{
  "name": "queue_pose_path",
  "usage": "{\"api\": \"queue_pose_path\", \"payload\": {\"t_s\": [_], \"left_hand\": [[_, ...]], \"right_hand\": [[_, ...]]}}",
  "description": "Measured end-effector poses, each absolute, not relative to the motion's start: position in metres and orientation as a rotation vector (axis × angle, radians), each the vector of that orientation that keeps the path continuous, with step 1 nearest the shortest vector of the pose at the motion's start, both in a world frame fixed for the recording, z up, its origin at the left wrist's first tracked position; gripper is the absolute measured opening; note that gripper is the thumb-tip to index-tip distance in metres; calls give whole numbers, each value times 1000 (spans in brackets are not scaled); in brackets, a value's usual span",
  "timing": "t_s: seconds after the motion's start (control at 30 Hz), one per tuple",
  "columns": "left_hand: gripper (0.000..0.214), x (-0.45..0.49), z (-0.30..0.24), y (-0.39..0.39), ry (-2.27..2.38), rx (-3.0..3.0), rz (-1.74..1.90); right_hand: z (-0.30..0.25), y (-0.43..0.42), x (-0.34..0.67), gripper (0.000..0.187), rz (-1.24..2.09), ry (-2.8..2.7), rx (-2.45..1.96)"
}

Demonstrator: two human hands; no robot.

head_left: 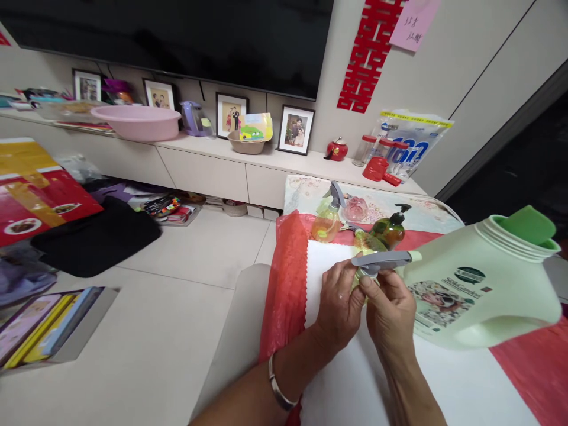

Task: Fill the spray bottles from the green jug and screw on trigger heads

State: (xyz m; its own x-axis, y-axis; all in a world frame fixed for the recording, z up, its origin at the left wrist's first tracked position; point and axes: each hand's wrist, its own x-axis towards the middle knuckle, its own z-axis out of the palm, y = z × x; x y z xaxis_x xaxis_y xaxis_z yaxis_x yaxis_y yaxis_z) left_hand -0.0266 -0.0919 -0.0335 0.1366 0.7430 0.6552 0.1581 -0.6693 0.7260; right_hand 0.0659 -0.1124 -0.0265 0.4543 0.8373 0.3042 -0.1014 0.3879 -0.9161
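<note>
Over the white sheet, both my hands are closed around the neck of a spray bottle with a grey trigger head (384, 259) and a pale green nozzle pointing right. My left hand (339, 302) wraps its near left side. Thumb and fingers of my right hand (391, 305) grip just under the head. Most of the bottle's body is hidden by the hands. Behind stand a second spray bottle (327, 223) with amber liquid and a dark green pump bottle (390, 228). A large pale green detergent jug (479, 290) with an open mouth stands close at the right.
A red plastic sheet (288, 284) and white sheet (317, 266) cover the table. A pink glass dish (355, 208) sits at its back. Behind, a low cabinet (202, 163) holds a pink basin (137, 123), picture frames and jars. A box of books (57, 325) lies on the floor.
</note>
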Motion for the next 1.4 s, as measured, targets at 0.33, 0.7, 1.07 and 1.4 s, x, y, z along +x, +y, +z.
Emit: {"api": "queue_pose_path", "payload": {"t_s": [0.33,0.7,1.07,1.4], "left_hand": [[37,-23,-42,-91,950,1970,1629],[36,-24,-41,-90,925,1958,1599],[41,-24,-42,-91,934,1990,1596],[43,-24,-42,-93,934,1898,1548]], "right_hand": [[-30,-113,64,31,781,-881,-938],[-31,-111,66,37,841,-806,-914],[-26,-110,67,42,867,-810,-925],[-26,-108,66,41,871,-848,-905]]}}
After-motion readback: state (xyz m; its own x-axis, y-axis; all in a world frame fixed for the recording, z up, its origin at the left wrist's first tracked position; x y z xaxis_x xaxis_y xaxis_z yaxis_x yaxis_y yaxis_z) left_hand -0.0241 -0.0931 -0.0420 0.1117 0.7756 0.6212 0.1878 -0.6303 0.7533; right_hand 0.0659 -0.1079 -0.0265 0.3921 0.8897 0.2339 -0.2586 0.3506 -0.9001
